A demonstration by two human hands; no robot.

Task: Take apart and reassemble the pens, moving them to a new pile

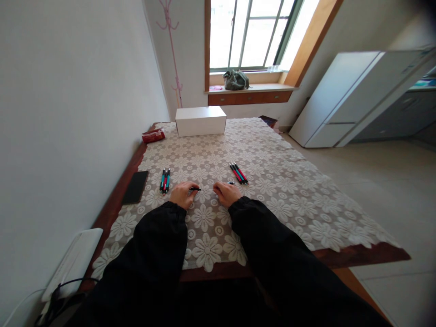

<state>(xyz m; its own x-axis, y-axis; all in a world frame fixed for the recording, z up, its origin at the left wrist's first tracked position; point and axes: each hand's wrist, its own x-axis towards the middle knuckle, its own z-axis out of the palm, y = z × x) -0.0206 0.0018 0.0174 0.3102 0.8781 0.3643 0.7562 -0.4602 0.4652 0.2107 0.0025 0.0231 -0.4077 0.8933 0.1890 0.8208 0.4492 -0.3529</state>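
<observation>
The left hand (pixel 183 194) pinches the dark end of a thin pen part (pixel 195 189), its fingers curled about it, while the right hand (pixel 226 193) is curled too, with a small piece (pixel 231 183) at its fingertips; whether it grips that piece I cannot tell. Both hands rest on the table (pixel 272 190) with its lace flower cloth. Just left lies a bunch of pens (pixel 165 180), just right another bunch (pixel 239 173). A black pad (pixel 135 186) sits at the left edge, and a white box (pixel 200 121) and red packet (pixel 153 135) lie at the far end.
</observation>
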